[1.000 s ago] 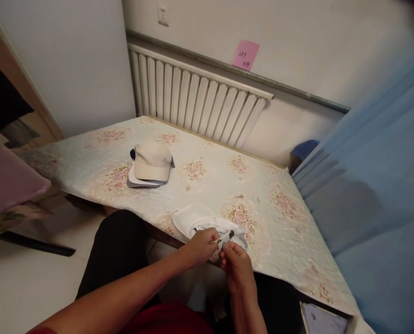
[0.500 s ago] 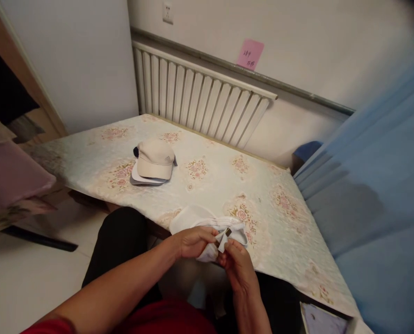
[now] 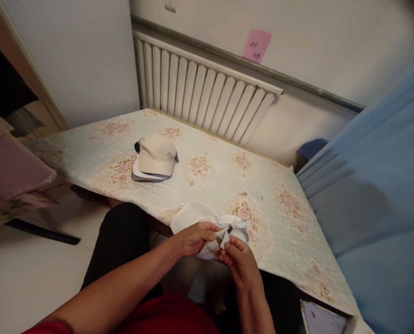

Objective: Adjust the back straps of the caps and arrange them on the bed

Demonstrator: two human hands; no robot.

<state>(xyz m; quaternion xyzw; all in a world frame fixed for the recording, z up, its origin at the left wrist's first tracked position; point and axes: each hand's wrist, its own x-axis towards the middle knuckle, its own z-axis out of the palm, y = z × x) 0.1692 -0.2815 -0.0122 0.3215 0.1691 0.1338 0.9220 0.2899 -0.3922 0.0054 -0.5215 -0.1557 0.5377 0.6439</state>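
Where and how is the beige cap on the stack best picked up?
Probably the beige cap by its brim, from the near side, where it points. Pinch only that top layer: a white brim and a grey brim lie beneath.

near cap (image 3: 192, 214): white | top cap (image 3: 156, 150): beige | tablecloth (image 3: 215, 185): pale, pink-flowered | curtain (image 3: 384, 185): blue
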